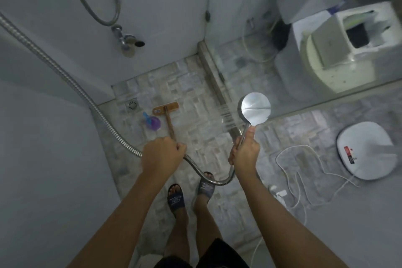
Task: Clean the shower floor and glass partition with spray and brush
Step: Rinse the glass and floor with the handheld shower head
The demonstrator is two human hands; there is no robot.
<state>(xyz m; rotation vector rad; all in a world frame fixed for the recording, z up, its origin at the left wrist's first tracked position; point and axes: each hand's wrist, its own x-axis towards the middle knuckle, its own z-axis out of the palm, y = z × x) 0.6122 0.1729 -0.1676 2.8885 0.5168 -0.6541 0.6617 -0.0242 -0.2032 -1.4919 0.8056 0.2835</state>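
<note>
ribbed shiny metal hose (65,76), glossy chrome shower head (256,108), wooden brush (166,109), matt mottled floor tiles (195,85)

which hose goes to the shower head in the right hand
The long hose sweeping along the left wall to the shower head; the looped hose hangs on the back wall.

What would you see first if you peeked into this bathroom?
The shiny round shower head in the middle, gripped by the right hand, spraying water near the glass partition. Next, the silver hose looping in from the left wall. Then the wooden brush, its handle rising from the floor by the drain to the left hand.
</note>
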